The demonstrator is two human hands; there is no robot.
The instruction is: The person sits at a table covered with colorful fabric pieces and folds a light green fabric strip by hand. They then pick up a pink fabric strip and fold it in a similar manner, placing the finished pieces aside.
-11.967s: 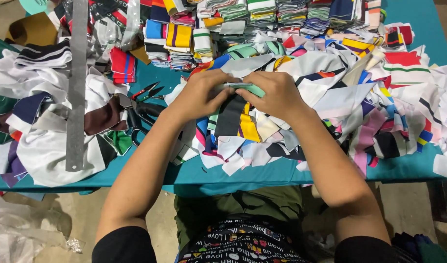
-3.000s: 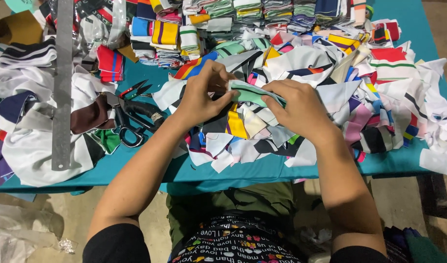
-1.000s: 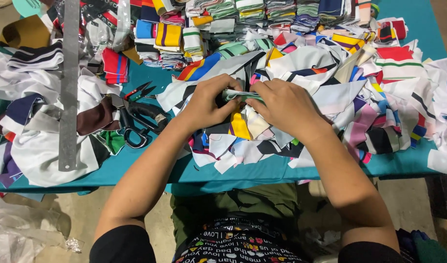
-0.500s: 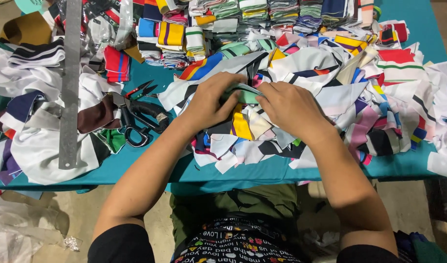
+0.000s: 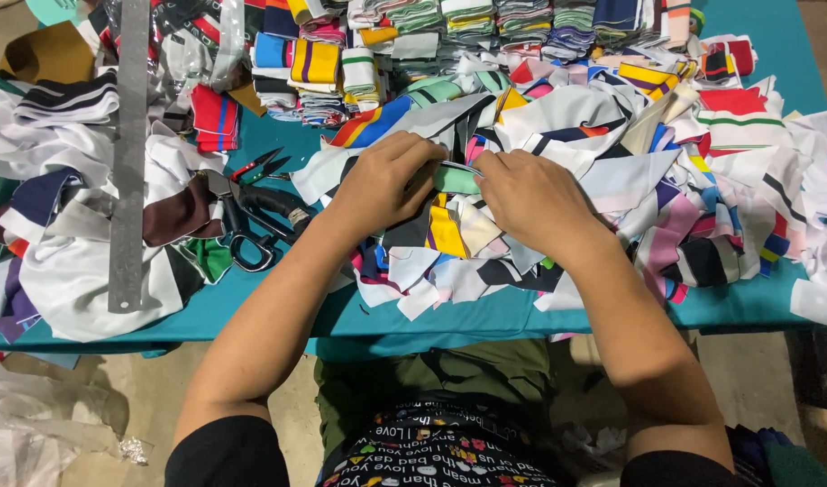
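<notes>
Head view: both your hands meet on a small green fabric strip atop the scrap heap.

Your teal worktop (image 5: 251, 311) carries a heap of cloth offcuts (image 5: 612, 180) mid-worktop toward the right edge, folded stacks (image 5: 485, 22) along the far edge, a steel ruler (image 5: 127, 153) and scissors (image 5: 251, 212) toward the left. Your left hand (image 5: 386, 180) and right hand (image 5: 530, 198) each pinch the green strip (image 5: 456, 179). It looks light, limp and thin; hold it by its ends.
</notes>
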